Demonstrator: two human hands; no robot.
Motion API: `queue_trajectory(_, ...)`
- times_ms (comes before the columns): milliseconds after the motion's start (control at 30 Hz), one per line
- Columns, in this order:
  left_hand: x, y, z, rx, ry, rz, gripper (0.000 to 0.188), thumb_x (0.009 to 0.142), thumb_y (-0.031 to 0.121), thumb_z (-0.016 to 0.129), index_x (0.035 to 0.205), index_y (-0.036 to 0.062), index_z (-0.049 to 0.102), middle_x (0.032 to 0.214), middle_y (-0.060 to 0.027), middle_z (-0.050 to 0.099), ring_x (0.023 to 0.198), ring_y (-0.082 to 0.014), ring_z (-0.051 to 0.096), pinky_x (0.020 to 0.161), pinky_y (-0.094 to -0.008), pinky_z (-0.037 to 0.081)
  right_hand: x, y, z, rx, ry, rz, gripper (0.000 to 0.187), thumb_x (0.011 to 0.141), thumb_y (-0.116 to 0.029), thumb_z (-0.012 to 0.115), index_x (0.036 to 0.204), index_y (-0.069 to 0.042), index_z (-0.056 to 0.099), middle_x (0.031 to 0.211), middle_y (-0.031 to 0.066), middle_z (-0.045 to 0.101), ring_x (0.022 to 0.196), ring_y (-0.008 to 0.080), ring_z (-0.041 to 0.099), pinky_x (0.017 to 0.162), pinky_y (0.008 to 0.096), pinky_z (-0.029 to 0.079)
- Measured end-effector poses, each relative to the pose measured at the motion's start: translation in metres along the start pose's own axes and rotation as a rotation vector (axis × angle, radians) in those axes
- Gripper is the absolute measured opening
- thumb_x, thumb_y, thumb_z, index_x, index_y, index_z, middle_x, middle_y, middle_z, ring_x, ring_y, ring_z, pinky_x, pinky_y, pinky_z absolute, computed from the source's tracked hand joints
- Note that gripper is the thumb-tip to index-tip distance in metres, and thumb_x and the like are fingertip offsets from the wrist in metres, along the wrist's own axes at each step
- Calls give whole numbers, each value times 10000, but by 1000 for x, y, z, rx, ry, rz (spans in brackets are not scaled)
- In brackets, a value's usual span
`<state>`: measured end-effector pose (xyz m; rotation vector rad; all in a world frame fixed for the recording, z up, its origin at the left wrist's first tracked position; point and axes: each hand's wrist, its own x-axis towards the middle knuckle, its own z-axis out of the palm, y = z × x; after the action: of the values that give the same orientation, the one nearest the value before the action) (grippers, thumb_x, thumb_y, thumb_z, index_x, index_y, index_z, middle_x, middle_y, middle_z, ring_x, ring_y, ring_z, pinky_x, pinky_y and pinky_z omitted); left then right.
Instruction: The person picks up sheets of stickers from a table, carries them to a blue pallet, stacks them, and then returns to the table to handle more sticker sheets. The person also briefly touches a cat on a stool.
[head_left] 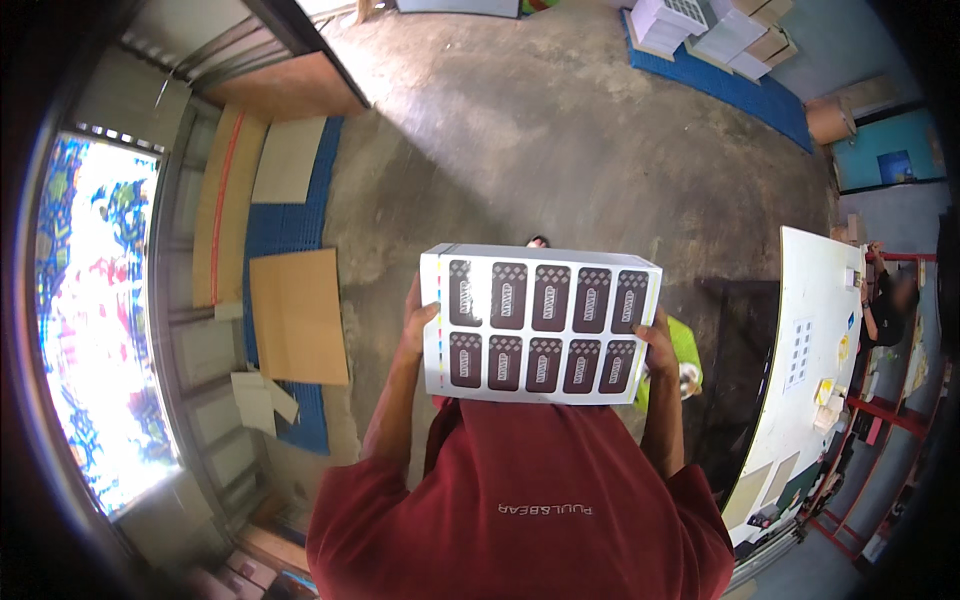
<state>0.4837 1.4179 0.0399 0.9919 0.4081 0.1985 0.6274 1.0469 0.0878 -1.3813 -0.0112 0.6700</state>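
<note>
I hold a thick stack of printed sheets [531, 343] in front of my chest. Its white upper face carries two rows of dark, rounded label shapes, and small colour marks run along its left edge. My left hand [419, 324] grips the left side, thumb on the face. On the opposite side, my right hand [658, 346] clasps the edge in the same way. The fingers under the stack are hidden. Below it spreads my dark red shirt [530, 490].
A white table [800, 330] with papers and small items stands on the right, with another person [888, 305] beyond it. Cardboard sheets [298, 316] lie on blue pallets [288, 235] at left. Stacked white paper [725, 40] sits on a blue pallet at far right. Something bright green [684, 350] shows beside my right hand.
</note>
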Motion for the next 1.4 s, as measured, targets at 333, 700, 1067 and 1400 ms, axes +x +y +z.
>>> queue_trajectory(333,237,6,81,-140,-191,-72,614,835,153,564,1387,-15,353,1236,-155,558,1090,-238,586,895,-348,500,191,-116,-79,69,-16,-39,638,740,-157,613,1339,7,469,1237,111,577,1127,211,552,974,343,426)
queue_trajectory(700,581,-7,222,92,-364,-164,682,750,228,551,1343,-64,384,1209,-164,551,1084,-230,545,928,-335,432,398,-193,-195,281,255,-7,551,761,-136,590,1280,25,497,1160,124,617,1025,219,617,896,338,501)
queue_trajectory(1067,881,3,436,273,-766,-264,720,792,244,542,1390,-93,328,1255,-191,537,1157,-258,513,993,-362,379,556,-307,-298,422,547,-128,617,713,-200,599,1264,51,482,1139,149,623,993,240,636,866,348,518)
queue_trajectory(1400,1088,-62,587,254,-613,-252,687,792,236,549,1386,-57,367,1245,-172,547,1155,-244,509,982,-355,387,771,-422,-498,349,502,-97,547,778,-264,543,1209,72,514,1063,148,639,920,209,649,792,330,533)
